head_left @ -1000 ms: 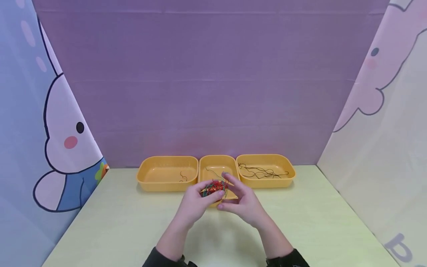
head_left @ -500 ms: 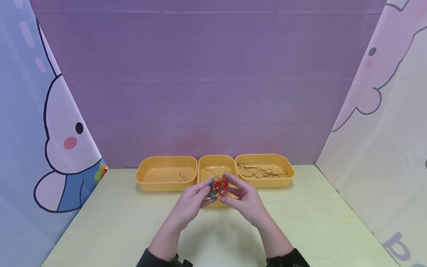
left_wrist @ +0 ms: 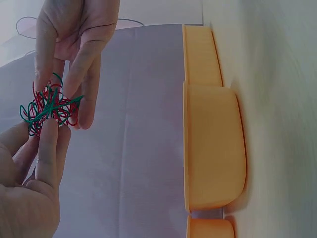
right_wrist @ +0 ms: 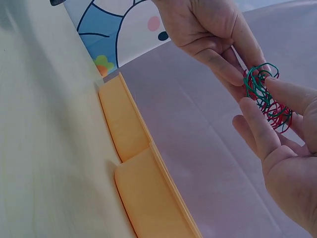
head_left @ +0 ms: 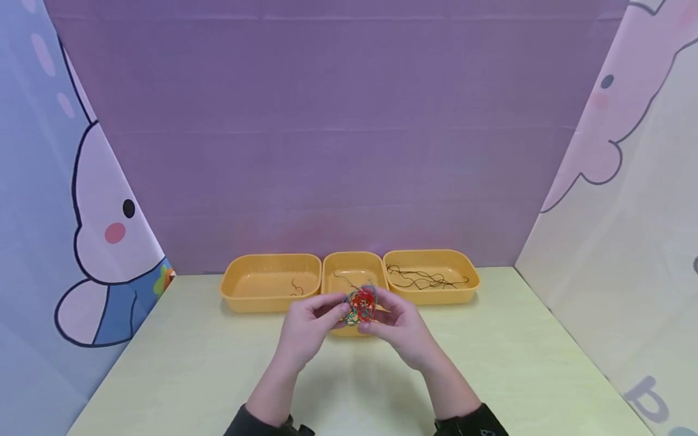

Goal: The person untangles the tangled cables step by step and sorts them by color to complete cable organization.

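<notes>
A loose tangle of thin red and green wire [head_left: 361,305] is held up in front of the middle tray, between both hands. My left hand [head_left: 305,330] pinches its left side between thumb and fingers. From the right, my right hand [head_left: 400,330] holds the other side, its thumb low and its fingers behind the strands. The left wrist view shows green strands lying across red loops in the tangle [left_wrist: 49,109]. Loops of the tangle [right_wrist: 267,96] stick out between the fingertips of both hands in the right wrist view.
Three yellow trays stand side by side at the back of the table [head_left: 191,363]. A few short strands lie in the left tray [head_left: 256,304], and dark wires in the right tray [head_left: 436,297]. The hands partly cover the middle tray [head_left: 354,257]. A purple backdrop [head_left: 349,121] rises behind.
The tangle has turned and shifted slightly right, showing more of its red loops. My right fingers, earlier spread apart beside it, have closed in on it; the left hand has moved a little left.
</notes>
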